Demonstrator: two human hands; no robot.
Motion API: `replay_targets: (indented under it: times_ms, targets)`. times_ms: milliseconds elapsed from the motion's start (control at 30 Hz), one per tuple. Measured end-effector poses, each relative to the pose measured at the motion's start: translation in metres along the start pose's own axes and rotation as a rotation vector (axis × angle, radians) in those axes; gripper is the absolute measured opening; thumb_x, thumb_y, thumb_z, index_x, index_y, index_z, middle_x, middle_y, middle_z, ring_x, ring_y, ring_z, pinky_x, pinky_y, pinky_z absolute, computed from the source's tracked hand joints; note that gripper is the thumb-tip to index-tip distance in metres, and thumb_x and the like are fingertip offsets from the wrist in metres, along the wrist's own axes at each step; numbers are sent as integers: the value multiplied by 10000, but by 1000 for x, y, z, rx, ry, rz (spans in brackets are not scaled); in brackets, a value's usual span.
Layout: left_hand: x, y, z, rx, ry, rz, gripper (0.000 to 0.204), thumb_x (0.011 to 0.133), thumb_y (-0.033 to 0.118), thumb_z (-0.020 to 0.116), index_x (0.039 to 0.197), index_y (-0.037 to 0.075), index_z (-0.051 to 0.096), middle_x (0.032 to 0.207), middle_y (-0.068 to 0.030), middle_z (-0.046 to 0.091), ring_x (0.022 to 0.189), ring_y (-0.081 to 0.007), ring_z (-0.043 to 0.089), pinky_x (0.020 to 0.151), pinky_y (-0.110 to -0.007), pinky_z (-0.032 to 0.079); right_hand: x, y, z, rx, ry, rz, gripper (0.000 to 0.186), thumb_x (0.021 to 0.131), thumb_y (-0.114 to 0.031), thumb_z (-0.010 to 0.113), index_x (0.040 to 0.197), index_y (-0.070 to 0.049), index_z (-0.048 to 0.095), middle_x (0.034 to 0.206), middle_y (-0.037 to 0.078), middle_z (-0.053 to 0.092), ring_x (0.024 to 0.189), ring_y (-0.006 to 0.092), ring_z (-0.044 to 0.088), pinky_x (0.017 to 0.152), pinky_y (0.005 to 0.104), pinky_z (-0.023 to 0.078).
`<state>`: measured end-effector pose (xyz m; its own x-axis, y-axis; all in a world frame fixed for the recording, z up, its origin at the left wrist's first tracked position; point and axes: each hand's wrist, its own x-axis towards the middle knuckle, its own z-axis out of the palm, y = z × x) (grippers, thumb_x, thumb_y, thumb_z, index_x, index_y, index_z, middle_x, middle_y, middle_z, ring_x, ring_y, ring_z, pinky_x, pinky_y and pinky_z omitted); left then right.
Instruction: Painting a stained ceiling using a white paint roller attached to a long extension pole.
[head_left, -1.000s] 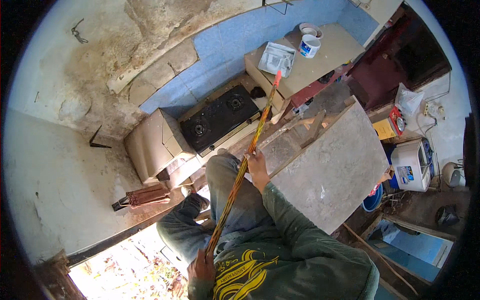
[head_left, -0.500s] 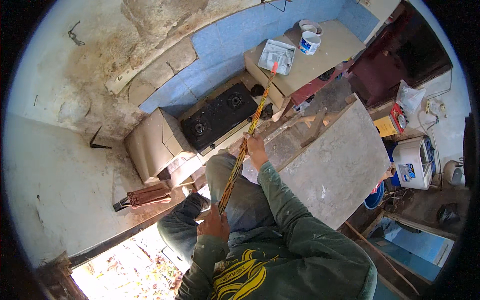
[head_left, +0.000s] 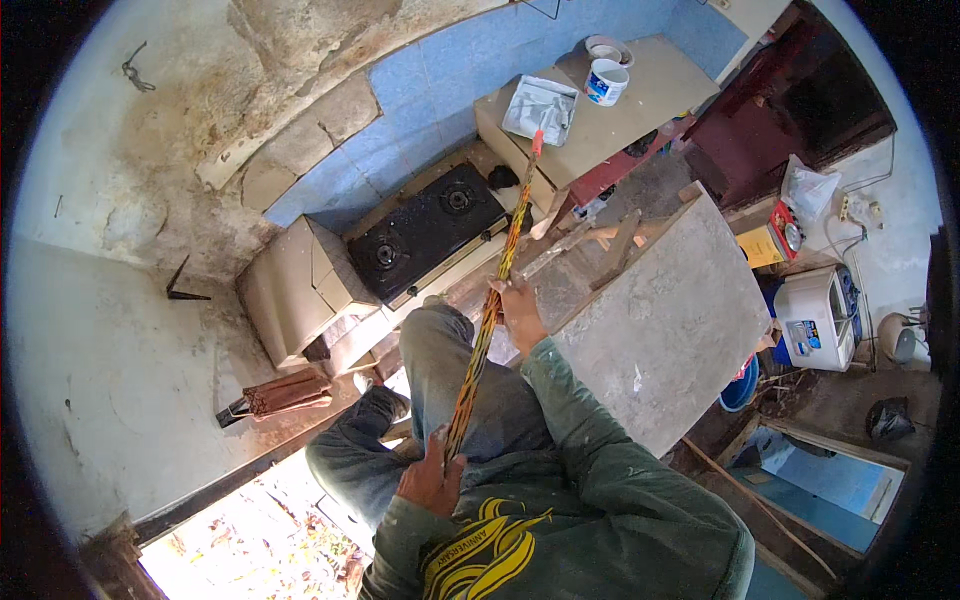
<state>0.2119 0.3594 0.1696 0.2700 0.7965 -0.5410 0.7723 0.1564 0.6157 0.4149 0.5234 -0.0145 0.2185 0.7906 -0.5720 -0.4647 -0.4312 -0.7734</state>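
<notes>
A long pole [head_left: 475, 378] patterned in yellow, orange and black slants up and away from my lap, held in both hands. My left hand [head_left: 432, 484] is closed around its lower end near my waist. Farther up, my right hand [head_left: 521, 316] grips the shaft, thumb and fingers wrapped about it. The red far tip [head_left: 538, 144] reaches the near edge of a grey paint tray [head_left: 519, 112] smeared with white. What the tip carries inside the tray is hard to make out. Behind the tray stands a white bucket [head_left: 606, 83] with a blue label.
A black two-burner stove [head_left: 424, 232] sits left of the counter [head_left: 655, 88]. To my right is a broad grey slab [head_left: 665, 320]. A white appliance [head_left: 815, 320] and a blue tub [head_left: 740, 388] stand beyond it. At lower left, a bright opening [head_left: 255, 530] lies beside me.
The pole has drawn back slightly toward me, its red tip sliding to the tray's near edge. My left hand has come lower, and the whole view has shifted a little.
</notes>
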Motion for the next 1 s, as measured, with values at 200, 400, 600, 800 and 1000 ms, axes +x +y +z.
replay_targets:
  times_ms: [200,400,600,800,1000]
  targets:
    - [-36,-2,-8,-104,6,-29,478,934,215,543,1351,52,377,994,-249,641,796,-422,648,682,-496,494,-23,-1,-6,112,-88,85,241,919,-280,585,1023,-66,547,743,47,591,574,167,588,502,323,503]
    - [-68,-28,-10,-249,-56,-119,488,923,160,547,1366,41,382,1012,-244,644,810,-409,654,697,-467,506,-33,8,-3,58,-130,168,267,939,-297,545,1070,-66,520,755,68,604,622,196,625,520,350,539]
    - [-95,-23,-26,-308,-64,-166,503,922,185,550,1372,40,379,967,-246,645,765,-414,652,665,-476,492,-41,12,3,18,-148,204,275,942,-304,545,1068,-63,510,745,74,605,630,196,626,524,331,529]
    - [-53,-33,-4,-265,35,42,516,926,204,552,1379,41,368,800,-215,644,721,-428,634,634,-481,480,7,8,0,57,-36,104,249,942,-318,552,954,-69,550,675,54,590,559,158,587,493,296,474]
    - [-25,-26,7,-218,182,181,525,907,211,594,1368,43,407,738,-187,630,632,-392,621,576,-454,474,48,5,-14,-33,-46,-11,240,951,-321,542,921,-83,547,680,39,596,560,148,592,478,281,459]
